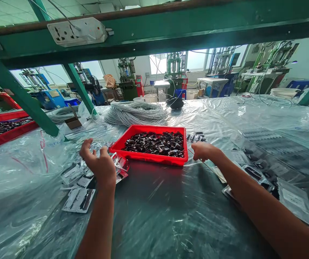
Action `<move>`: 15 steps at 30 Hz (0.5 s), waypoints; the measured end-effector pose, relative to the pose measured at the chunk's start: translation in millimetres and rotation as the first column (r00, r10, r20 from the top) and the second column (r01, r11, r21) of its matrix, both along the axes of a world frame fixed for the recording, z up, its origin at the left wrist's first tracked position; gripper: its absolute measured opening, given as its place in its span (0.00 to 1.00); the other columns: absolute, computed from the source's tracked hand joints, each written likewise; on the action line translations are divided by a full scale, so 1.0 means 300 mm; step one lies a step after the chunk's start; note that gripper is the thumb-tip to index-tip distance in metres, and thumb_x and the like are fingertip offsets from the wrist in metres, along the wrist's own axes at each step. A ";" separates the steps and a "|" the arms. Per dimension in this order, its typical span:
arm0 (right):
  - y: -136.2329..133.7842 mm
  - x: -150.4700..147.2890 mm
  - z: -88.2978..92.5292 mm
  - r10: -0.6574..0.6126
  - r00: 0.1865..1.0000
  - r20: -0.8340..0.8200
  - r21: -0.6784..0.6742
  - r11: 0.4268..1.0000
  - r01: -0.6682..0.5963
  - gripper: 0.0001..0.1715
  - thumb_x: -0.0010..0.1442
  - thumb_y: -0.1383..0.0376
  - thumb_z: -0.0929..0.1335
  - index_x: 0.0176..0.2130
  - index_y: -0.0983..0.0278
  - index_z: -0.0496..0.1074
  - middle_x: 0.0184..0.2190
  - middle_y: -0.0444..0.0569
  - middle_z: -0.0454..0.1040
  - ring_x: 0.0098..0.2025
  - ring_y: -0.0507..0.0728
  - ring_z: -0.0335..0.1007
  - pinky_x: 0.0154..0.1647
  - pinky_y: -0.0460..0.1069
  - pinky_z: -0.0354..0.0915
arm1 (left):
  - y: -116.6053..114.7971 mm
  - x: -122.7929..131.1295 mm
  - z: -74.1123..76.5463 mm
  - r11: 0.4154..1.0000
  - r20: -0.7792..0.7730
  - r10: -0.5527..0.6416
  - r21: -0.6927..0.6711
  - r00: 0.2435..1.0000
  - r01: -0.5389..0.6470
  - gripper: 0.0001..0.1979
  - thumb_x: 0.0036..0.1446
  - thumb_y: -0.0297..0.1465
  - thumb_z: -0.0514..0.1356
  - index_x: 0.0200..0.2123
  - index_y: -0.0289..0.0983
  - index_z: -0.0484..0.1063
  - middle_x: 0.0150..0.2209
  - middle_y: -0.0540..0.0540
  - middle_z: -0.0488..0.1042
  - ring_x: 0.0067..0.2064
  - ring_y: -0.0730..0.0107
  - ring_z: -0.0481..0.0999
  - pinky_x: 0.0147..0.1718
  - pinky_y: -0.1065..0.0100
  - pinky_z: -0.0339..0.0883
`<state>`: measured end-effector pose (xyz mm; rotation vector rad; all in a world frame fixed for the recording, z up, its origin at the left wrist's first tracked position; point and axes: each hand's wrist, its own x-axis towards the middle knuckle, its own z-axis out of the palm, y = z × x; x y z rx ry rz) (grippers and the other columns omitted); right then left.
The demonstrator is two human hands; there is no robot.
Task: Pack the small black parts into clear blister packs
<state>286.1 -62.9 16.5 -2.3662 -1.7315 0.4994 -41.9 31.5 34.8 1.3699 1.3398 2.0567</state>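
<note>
A red tray (pixel 146 155) full of small black parts (pixel 157 143) stands in the middle of the plastic-covered table. My left hand (pixel 98 162) hovers just left of the tray, over several small clear bags (pixel 79 199), its fingers curled and apart, with nothing I can see in it. My right hand (pixel 203 151) sits at the tray's right corner, fingers closed in a pinch on a thin stick or wire (pixel 211 168). More bagged parts (pixel 254 173) lie under and beside my right forearm.
Coils of grey cable (pixel 137 113) lie behind the tray. A second red tray (pixel 7 133) stands far left. Green frame struts (pixel 19 95) rise left, a beam with a power strip (pixel 77 31) runs overhead. Machines stand beyond the table.
</note>
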 end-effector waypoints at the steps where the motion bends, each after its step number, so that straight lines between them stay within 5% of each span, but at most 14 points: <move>1: 0.001 0.015 0.022 -0.029 0.999 0.030 -0.058 0.998 0.031 0.05 0.42 0.75 0.73 0.22 0.67 0.75 0.14 0.49 0.70 0.18 0.61 0.72 0.22 0.52 0.69 | -0.002 0.005 0.000 1.000 0.016 -0.009 -0.008 1.000 0.010 0.22 0.49 0.22 0.58 0.49 0.38 0.69 0.61 0.40 0.65 0.64 0.58 0.64 0.64 0.53 0.56; 2: 0.002 0.028 0.042 -0.057 0.996 0.064 -0.079 0.995 0.062 0.01 0.47 0.73 0.72 0.25 0.68 0.76 0.17 0.52 0.73 0.21 0.61 0.74 0.25 0.52 0.70 | -0.002 0.008 -0.001 1.000 0.031 -0.019 -0.013 0.999 0.019 0.22 0.49 0.22 0.58 0.49 0.38 0.69 0.60 0.41 0.66 0.64 0.58 0.64 0.64 0.53 0.56; 5: 0.004 0.051 0.078 -0.149 0.965 0.217 0.006 0.989 0.151 0.15 0.61 0.70 0.63 0.42 0.72 0.76 0.37 0.64 0.79 0.41 0.64 0.78 0.40 0.53 0.71 | -0.003 0.018 -0.007 0.999 0.034 -0.054 -0.002 0.998 0.054 0.21 0.50 0.22 0.57 0.49 0.38 0.69 0.58 0.41 0.68 0.63 0.59 0.65 0.64 0.55 0.57; 8: 0.008 0.043 0.058 -0.197 0.922 0.334 0.085 0.980 0.179 0.22 0.64 0.71 0.59 0.55 0.74 0.70 0.55 0.70 0.69 0.56 0.67 0.70 0.51 0.54 0.66 | -0.007 0.026 -0.014 0.997 0.013 -0.075 0.001 0.997 0.075 0.20 0.51 0.22 0.57 0.49 0.38 0.68 0.57 0.42 0.69 0.61 0.61 0.67 0.63 0.56 0.57; 15: 0.011 0.012 -0.008 -0.120 0.922 0.367 -0.042 0.989 0.145 0.21 0.61 0.75 0.63 0.51 0.64 0.73 0.53 0.60 0.72 0.54 0.63 0.72 0.47 0.50 0.66 | -0.023 0.040 -0.016 0.992 0.012 -0.119 -0.035 0.993 0.120 0.18 0.53 0.25 0.56 0.48 0.37 0.69 0.55 0.41 0.70 0.60 0.62 0.68 0.62 0.60 0.58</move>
